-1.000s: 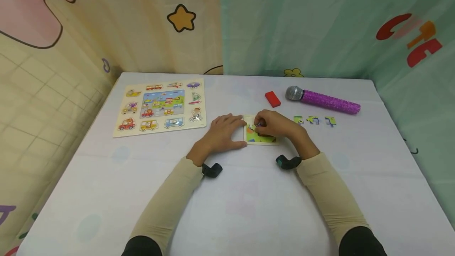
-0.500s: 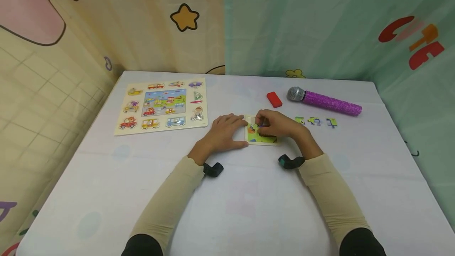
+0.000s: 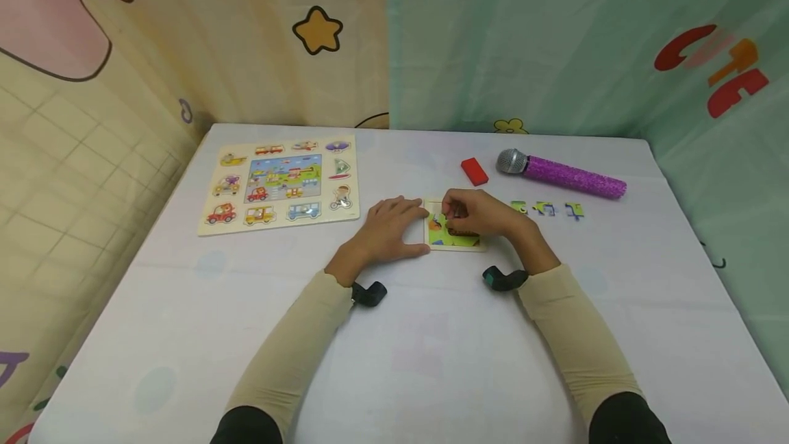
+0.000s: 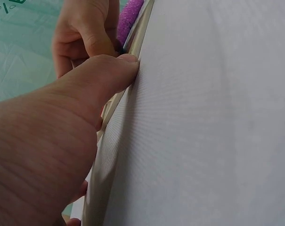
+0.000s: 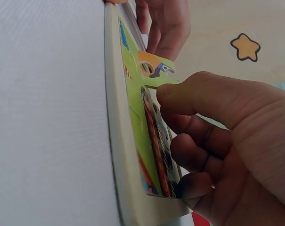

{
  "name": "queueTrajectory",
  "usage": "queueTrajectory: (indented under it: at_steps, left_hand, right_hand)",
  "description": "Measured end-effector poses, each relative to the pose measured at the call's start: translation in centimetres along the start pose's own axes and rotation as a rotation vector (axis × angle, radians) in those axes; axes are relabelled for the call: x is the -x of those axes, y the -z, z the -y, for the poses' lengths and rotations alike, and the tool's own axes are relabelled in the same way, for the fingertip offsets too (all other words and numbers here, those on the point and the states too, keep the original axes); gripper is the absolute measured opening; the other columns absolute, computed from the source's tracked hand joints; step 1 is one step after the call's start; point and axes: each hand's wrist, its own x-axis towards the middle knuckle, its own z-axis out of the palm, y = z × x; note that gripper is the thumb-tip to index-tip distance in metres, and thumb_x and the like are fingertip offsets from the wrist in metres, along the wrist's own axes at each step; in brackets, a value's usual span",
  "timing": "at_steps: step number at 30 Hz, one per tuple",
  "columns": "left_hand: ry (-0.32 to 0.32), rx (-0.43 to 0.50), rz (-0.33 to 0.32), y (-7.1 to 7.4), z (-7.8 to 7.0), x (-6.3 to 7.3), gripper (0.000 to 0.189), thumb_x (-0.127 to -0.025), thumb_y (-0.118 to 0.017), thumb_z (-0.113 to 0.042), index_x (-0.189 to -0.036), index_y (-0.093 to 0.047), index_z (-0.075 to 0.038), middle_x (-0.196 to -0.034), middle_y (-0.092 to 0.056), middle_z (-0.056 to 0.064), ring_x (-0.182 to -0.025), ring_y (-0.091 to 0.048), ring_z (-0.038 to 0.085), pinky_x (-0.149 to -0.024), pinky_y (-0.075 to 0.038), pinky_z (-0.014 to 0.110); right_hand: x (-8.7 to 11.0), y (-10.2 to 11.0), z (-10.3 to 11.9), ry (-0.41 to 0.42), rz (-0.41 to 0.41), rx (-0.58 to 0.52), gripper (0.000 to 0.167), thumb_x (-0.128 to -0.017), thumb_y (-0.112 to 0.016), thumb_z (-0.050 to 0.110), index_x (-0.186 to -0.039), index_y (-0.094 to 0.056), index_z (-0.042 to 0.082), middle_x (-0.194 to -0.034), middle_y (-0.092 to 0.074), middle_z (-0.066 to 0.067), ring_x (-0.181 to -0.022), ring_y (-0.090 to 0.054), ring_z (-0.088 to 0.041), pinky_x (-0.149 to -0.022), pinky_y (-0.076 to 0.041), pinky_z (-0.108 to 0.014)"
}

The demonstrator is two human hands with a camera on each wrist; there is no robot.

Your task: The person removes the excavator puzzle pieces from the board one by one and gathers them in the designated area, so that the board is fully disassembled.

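A small jigsaw puzzle board (image 3: 456, 248) with a pale frame and a green picture lies on the table. My right hand (image 3: 479, 214) is over its right part, thumb and fingers pinching a puzzle piece (image 5: 157, 66) coloured orange, green and dark blue. In the right wrist view the piece tilts up from the board, its lower edge at my thumb tip. Beside the board's left edge rests my left hand (image 3: 388, 228), palm down with fingers extended. Its thumb (image 4: 126, 68) touches the frame's near corner. Three loose puzzle pieces (image 3: 544, 208) lie right of the board.
A larger wooden vehicle puzzle (image 3: 277, 218) lies at the back left of the white table (image 3: 394, 362). Behind the small board are a red block (image 3: 474, 171) and a purple glittery microphone (image 3: 573, 177). Curtains (image 3: 524, 40) hang behind the table.
My right fingers shift slightly on the board, and more of a brown picture area shows below them. The left hand stays in place beside the frame.
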Motion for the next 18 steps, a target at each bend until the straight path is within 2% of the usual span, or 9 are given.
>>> queueTrajectory:
  at_steps: [9,18]
  left_hand:
    - [-0.001,0.01,-0.014,-0.2,0.1,0.0,0.068,-0.091,-0.069,-0.056,-0.148,-0.05,-0.024,-0.161,-0.034,0.001,-0.149,-0.021,0.029,-0.118,-0.015,0.053]
    - [0.001,-0.011,-0.011,-0.3,0.2,-0.1,0.069,-0.091,-0.067,-0.058,-0.149,-0.049,-0.025,-0.162,-0.033,0.0,-0.149,-0.022,0.029,-0.118,-0.016,0.052]
  right_hand:
    - [0.1,0.0,-0.4,0.041,-0.01,-0.057,0.015,-0.095,-0.069,0.002,-0.106,-0.062,0.009,-0.095,-0.062,-0.004,-0.089,-0.056,-0.023,-0.081,-0.05,-0.032]
    - [0.4,0.6,-1.2,-0.019,-0.075,-0.23,0.013,-0.097,-0.069,0.008,-0.109,-0.064,0.008,-0.101,-0.063,-0.01,-0.096,-0.056,-0.026,-0.084,-0.05,-0.031]
